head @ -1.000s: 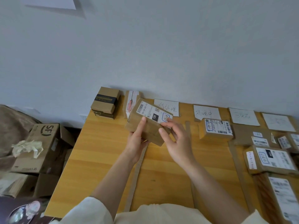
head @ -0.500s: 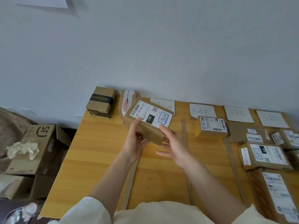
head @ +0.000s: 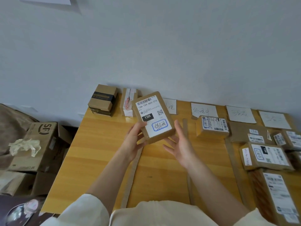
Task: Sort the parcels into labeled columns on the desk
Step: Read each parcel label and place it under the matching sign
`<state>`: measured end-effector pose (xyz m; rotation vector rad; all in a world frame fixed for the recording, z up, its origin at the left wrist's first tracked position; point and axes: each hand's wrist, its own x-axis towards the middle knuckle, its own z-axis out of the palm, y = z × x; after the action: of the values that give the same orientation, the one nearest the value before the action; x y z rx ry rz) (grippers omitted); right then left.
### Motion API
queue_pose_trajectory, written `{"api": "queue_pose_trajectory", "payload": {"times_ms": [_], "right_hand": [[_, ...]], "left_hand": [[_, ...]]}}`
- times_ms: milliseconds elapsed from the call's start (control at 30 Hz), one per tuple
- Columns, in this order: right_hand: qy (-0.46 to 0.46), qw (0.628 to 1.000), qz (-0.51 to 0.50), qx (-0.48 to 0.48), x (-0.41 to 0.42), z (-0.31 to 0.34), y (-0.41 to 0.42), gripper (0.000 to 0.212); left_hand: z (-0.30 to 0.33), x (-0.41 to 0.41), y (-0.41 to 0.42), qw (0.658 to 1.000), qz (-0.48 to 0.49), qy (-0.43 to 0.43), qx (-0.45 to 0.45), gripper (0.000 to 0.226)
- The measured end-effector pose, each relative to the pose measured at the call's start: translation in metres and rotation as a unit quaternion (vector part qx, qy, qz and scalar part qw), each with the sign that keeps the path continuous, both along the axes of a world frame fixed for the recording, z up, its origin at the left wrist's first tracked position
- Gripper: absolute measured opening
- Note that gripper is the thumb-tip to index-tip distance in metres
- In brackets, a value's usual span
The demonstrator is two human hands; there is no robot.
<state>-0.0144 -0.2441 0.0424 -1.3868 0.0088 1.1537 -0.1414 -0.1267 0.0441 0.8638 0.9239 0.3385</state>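
Note:
My left hand (head: 132, 141) grips a small brown parcel (head: 154, 117) above the wooden desk (head: 97, 154), its white label facing me with "15H" and a blue-circled handwritten mark. My right hand (head: 180, 144) is spread open just right of and below the parcel, fingers straight, near its corner. White handwritten column labels lie along the desk's back edge: one (head: 170, 106) partly hidden behind the parcel, one (head: 204, 110) to its right, and two more (head: 241, 114) (head: 274, 119). Cardboard strips (head: 132, 175) (head: 187, 160) divide the columns.
Two unsorted boxes (head: 103, 99) (head: 128, 101) stand at the desk's back left. Sorted parcels (head: 212, 126) (head: 267, 156) (head: 280, 194) fill the right columns. Cardboard cartons (head: 40, 144) with crumpled paper (head: 24, 146) sit on the floor left of the desk.
The parcel has turned so its label faces me squarely. My right hand let go of its right end and dropped open beside it; my left hand keeps hold.

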Motion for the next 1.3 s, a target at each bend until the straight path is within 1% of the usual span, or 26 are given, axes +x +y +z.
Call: {"api": "queue_pose_trajectory", "payload": {"times_ms": [33, 67, 133, 200, 367, 500, 600, 733, 900, 1033, 1133, 1233, 1300], "right_hand": [[0.012, 1.0, -0.013, 0.005, 0.002, 0.0, -0.001, 0.062], [0.022, 1.0, -0.018, 0.01, 0.003, -0.001, -0.003, 0.059], [0.034, 0.999, -0.017, 0.011, 0.003, -0.004, -0.005, 0.066], [0.042, 0.999, -0.022, 0.009, 0.001, -0.005, -0.007, 0.07], [0.045, 0.999, -0.019, -0.006, 0.001, -0.01, -0.01, 0.067], [0.052, 0.997, 0.0, -0.062, 0.001, -0.016, -0.015, 0.047], [0.057, 0.994, 0.012, -0.089, 0.001, -0.022, -0.019, 0.051], [0.052, 0.994, 0.032, -0.094, 0.001, -0.025, -0.024, 0.053], [0.023, 0.992, 0.05, -0.111, 0.009, -0.025, -0.03, 0.062], [0.018, 0.991, 0.051, -0.125, 0.017, -0.029, -0.035, 0.072], [0.019, 0.99, 0.062, -0.126, 0.021, -0.031, -0.037, 0.06], [0.009, 0.986, 0.105, -0.133, 0.026, -0.032, -0.039, 0.051], [0.009, 0.98, 0.139, -0.14, 0.027, -0.034, -0.038, 0.054]], "left_hand": [[0.002, -0.001, 0.0, 1.0, -0.005, 0.002, 0.004, 0.039], [0.003, -0.001, -0.001, 1.0, -0.01, 0.003, 0.006, 0.035], [0.003, 0.0, -0.002, 1.0, -0.016, 0.004, 0.007, 0.031], [0.002, 0.001, -0.003, 1.0, -0.015, 0.006, 0.007, 0.031], [0.0, 0.001, -0.006, 1.0, -0.011, 0.018, 0.003, 0.034], [-0.005, -0.001, -0.01, 0.997, -0.018, 0.076, -0.019, 0.039], [-0.009, -0.001, -0.014, 0.994, -0.032, 0.095, -0.032, 0.031], [-0.011, 0.002, -0.017, 0.994, -0.037, 0.101, -0.037, 0.024], [-0.01, 0.013, -0.021, 0.992, -0.047, 0.109, -0.039, 0.025], [-0.011, 0.021, -0.024, 0.992, -0.05, 0.114, -0.037, 0.025], [-0.013, 0.024, -0.025, 0.991, -0.054, 0.119, -0.035, 0.024], [-0.016, 0.025, -0.021, 0.989, -0.06, 0.13, -0.03, 0.024], [-0.018, 0.027, -0.02, 0.989, -0.068, 0.131, -0.024, 0.026]]}}
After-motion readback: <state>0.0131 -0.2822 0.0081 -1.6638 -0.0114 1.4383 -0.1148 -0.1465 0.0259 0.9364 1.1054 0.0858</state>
